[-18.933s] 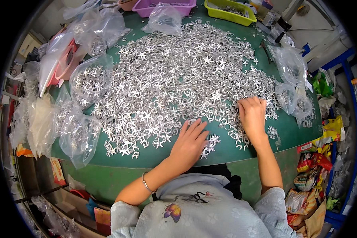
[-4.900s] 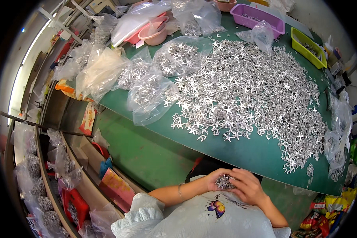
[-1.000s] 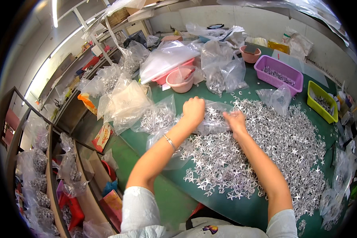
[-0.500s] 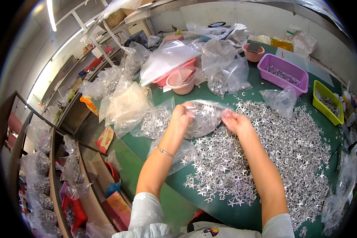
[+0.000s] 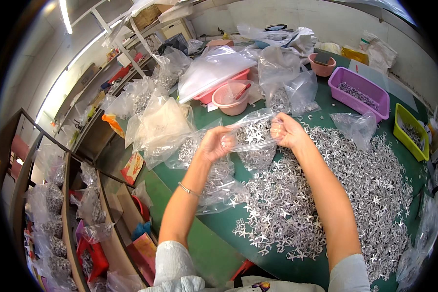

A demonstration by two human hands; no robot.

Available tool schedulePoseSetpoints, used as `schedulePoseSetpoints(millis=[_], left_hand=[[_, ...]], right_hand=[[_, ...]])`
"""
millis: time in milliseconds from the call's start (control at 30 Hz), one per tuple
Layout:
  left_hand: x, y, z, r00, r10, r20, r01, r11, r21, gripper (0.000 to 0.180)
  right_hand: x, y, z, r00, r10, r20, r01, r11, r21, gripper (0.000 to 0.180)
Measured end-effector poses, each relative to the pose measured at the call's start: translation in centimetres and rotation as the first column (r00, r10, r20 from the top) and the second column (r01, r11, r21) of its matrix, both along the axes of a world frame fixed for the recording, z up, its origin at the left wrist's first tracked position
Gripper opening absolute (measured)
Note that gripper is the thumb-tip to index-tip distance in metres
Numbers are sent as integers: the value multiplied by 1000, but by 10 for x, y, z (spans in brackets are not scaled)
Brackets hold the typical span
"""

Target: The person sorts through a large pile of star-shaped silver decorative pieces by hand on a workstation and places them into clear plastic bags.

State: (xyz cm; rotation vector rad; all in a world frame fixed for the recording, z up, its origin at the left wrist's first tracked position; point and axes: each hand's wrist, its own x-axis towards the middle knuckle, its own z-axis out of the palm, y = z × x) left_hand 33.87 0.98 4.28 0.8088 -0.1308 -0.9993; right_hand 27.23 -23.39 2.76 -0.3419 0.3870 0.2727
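Observation:
Between my two hands stretches a clear plastic bag [image 5: 254, 132] with silver star-shaped metal pieces in it. My left hand [image 5: 218, 142] is closed on the bag's left edge, and my right hand [image 5: 288, 130] grips its right edge with the fingers curled in. The bag's opening is pulled taut, and its filled lower part hangs over the green table [image 5: 221, 230]. A large pile of silver star-shaped pieces [image 5: 338, 194] spreads under and beside my right forearm. Other filled clear bags [image 5: 217, 181] lie next to my left hand.
Behind the hands stand a pink bowl [image 5: 231, 99] and a bag of pieces [image 5: 288, 90]. To the right are a purple basket [image 5: 359, 95] and a yellow-green basket [image 5: 410, 132], both holding pieces. Compartments with filled bags [image 5: 53, 219] stand at the lower left.
The bag was lying tilted and blurred between my hands; now its opening is stretched and its filled part hangs down. My right hand has risen and curled in. The whole view has shifted slightly.

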Motion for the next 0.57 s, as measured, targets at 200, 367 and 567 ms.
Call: schedulePoseSetpoints(millis=[200,367,567], left_hand=[[23,-27,26,867,-194,459,-113,820,561,37],[36,-33,-20,869,162,-467,-194,981,-21,40],[27,-44,-17,835,251,-489,-353,927,-126,32]], right_hand=[[-3,2,-3,971,158,180,-161,987,1,30],[-7,-10,-16,998,57,3,-57,993,102,39],[-12,0,-11,975,-61,215,68,997,-23,49]])
